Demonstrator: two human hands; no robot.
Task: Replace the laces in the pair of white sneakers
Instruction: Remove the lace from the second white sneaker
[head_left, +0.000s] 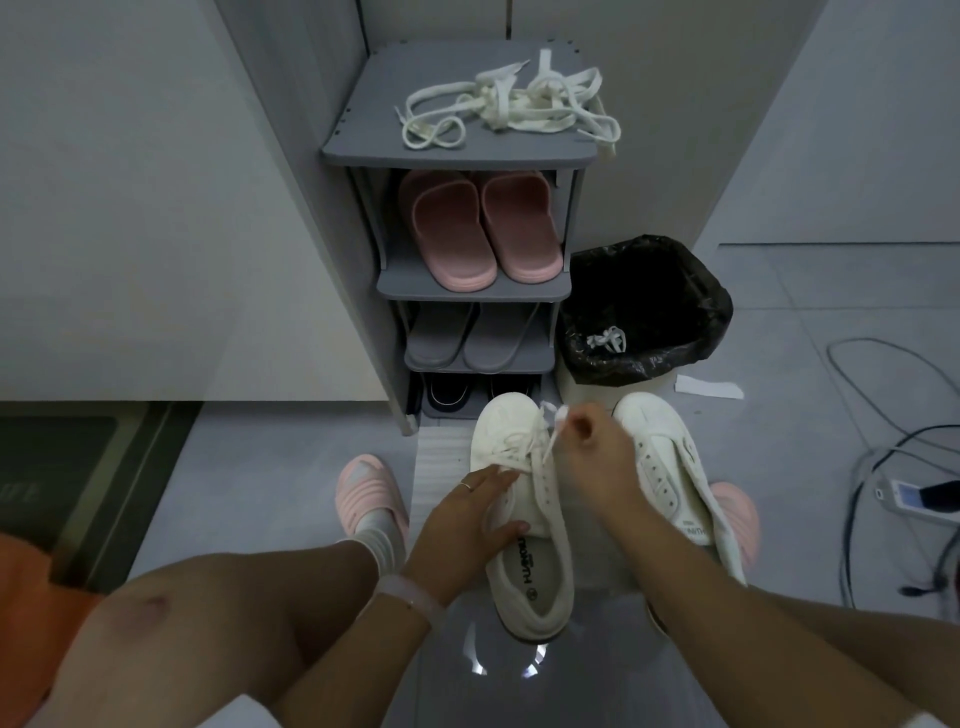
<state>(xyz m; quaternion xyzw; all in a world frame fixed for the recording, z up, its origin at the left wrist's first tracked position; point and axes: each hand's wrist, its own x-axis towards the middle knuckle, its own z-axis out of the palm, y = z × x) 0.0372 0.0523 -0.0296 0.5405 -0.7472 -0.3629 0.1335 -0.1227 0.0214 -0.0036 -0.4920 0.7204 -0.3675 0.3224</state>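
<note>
Two white sneakers stand side by side on the grey floor in front of me. The left sneaker (524, 519) still carries a white lace (519, 447) over its front eyelets. My left hand (467, 525) grips that sneaker's side, thumb at the opening. My right hand (592, 447) pinches one end of the lace and holds it up above the toe. The right sneaker (670, 467) has bare eyelets and no lace. A tangle of white laces (509, 106) lies on top of the grey shoe rack (363, 150).
The rack holds pink slippers (478, 228), grey slippers (472, 338) and dark shoes (452, 395) below. A bin with a black bag (644, 312), containing a white lace, stands to its right. Cables and a power strip (914, 493) lie at the right. My feet wear pink sandals (369, 493).
</note>
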